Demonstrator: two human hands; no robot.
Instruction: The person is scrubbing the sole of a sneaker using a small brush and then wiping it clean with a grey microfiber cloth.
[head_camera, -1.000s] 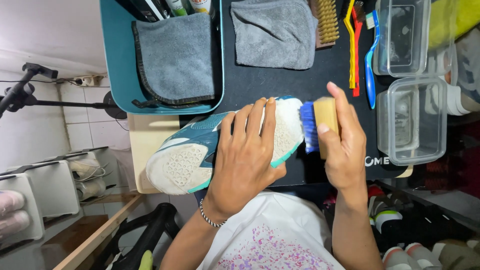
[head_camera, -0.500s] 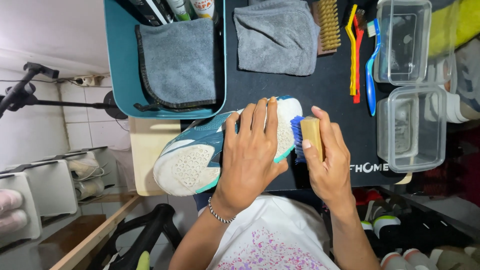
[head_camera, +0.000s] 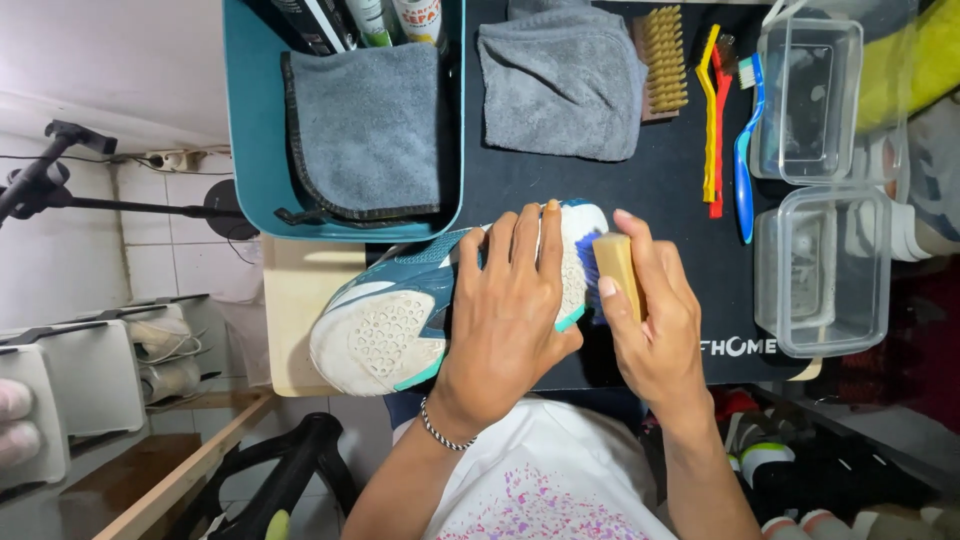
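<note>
A teal and white sneaker (head_camera: 400, 315) lies on its side with the white sole facing me, over the edge of a black mat (head_camera: 670, 190). My left hand (head_camera: 510, 320) is spread over the shoe's middle and front, pressing it down. My right hand (head_camera: 655, 320) grips a wooden brush with blue bristles (head_camera: 612, 270), whose bristles touch the white toe end of the sole.
A teal tub (head_camera: 245, 150) with a grey cloth (head_camera: 365, 130) and bottles stands behind the shoe. A second grey cloth (head_camera: 565, 80), a wooden brush (head_camera: 660, 60), yellow, red and blue small brushes (head_camera: 725, 130) and two clear plastic boxes (head_camera: 820, 270) lie on the mat.
My right hand and the brush have slid along the toe end of the sole, closer to me. My left hand stays on the shoe.
</note>
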